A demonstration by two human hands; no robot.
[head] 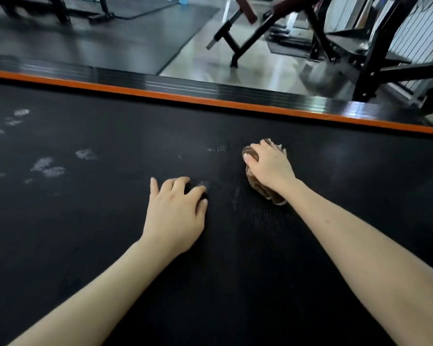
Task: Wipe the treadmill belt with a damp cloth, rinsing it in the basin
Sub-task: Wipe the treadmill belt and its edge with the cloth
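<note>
- Right hand [269, 166] gripped bunched brown cloth [256, 187], pressed on belt [348, 186]
- Left hand [178, 208] lay slack, holding nothing
- Risk: unrinsed cloth might smear pale dust patches [48, 167] leftward

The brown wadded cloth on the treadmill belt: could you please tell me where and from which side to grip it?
Probably from above, across the domed top of the brown wadded cloth, fingers over its far edge and thumb on its left side, as the right hand does. It lies as a low mound flat on the black treadmill belt.
</note>
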